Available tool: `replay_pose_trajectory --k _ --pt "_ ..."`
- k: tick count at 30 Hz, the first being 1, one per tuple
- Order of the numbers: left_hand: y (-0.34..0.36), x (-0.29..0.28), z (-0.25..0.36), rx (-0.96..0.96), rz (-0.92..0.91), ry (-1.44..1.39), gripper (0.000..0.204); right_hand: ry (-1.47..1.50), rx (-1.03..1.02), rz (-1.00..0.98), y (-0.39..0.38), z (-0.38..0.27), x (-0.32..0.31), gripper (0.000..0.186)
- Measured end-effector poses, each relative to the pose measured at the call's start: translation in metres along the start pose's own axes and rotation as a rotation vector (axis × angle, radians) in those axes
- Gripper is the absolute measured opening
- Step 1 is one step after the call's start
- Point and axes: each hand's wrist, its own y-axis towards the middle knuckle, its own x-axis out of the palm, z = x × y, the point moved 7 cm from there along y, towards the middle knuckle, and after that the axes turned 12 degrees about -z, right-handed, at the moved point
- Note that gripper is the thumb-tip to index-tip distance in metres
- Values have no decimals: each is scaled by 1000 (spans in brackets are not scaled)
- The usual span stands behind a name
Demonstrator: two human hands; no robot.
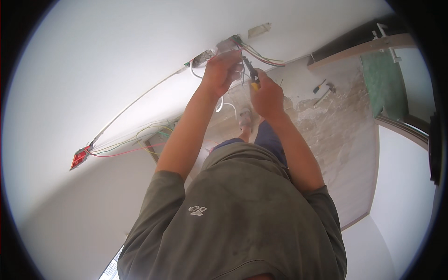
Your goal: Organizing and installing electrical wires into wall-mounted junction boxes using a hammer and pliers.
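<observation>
My left hand (pixel 221 73) is raised against the white wall (pixel 154 56), its fingers closed on a thin wire by a recessed box (pixel 227 45). My right hand (pixel 268 97) grips a pair of pliers (pixel 253 73) with dark jaws and a yellow part on the handle. The jaws point up, close beside my left fingertips; whether they bite on the wire I cannot tell. White cable (pixel 219 104) loops down below my left hand. From the box, green, red and yellow wires (pixel 263 58) trail to the right.
A narrow groove (pixel 135 102) runs along the wall to a red box (pixel 80 157) with loose coloured wires (pixel 126 148). On the dusty floor (pixel 343 135) lie a hammer (pixel 324 95) and a small green-handled tool (pixel 319 87). A wooden bar (pixel 359 55) with white fittings is at right.
</observation>
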Motion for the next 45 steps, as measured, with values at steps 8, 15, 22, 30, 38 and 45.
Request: replay_pose_trajectory --k 8,15,22,30,38,45 --pt "6 -1 -4 -41 -153 -200 11 62 29 -42 0 5 5 34" --pt "3 -17 -8 82 -35 -169 14 277 284 25 0 60 -44 29" --pt "16 -8 -7 70 -30 -121 7 77 -95 13 -18 22 -16 43" --pt "7 -12 -4 13 47 47 17 -15 -45 32 5 9 1 45" --pt "17 -18 -9 67 150 77 20 -31 73 16 18 15 10 46" --pt "10 -16 -9 35 119 -24 22 -47 -40 -37 33 14 5 45"
